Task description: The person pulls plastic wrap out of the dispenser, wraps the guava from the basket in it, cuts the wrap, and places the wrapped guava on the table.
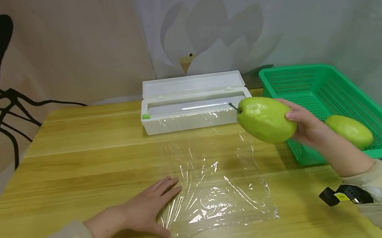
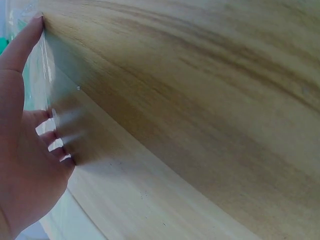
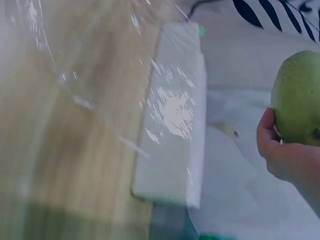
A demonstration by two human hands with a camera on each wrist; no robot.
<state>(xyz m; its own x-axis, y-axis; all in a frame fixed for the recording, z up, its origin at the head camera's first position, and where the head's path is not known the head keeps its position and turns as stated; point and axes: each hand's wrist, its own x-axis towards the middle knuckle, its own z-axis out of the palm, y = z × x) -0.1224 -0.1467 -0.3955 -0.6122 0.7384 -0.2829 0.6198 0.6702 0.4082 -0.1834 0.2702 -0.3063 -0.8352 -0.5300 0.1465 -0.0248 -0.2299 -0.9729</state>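
Observation:
My right hand (image 1: 303, 120) grips a yellow-green pear (image 1: 265, 119) by its right end, above the table and in front of the green basket. The pear's dark stem points left. In the right wrist view, fingers (image 3: 270, 135) wrap the speckled pear (image 3: 300, 95). A sheet of clear cling film (image 1: 215, 196) lies over the wood, running back to the white cling film box (image 1: 195, 120). At its left edge rests my left hand (image 1: 145, 211), fingers spread and fairly straight, thumb near the front left corner. The left wrist view shows those fingertips (image 2: 70, 161) on the table surface.
The green basket (image 1: 370, 101) stands at the right, with another pear (image 1: 350, 130) inside. The box's lid (image 1: 191, 84) is raised at the back. Behind the wooden table (image 1: 84, 161) hangs a printed cloth (image 1: 201, 33).

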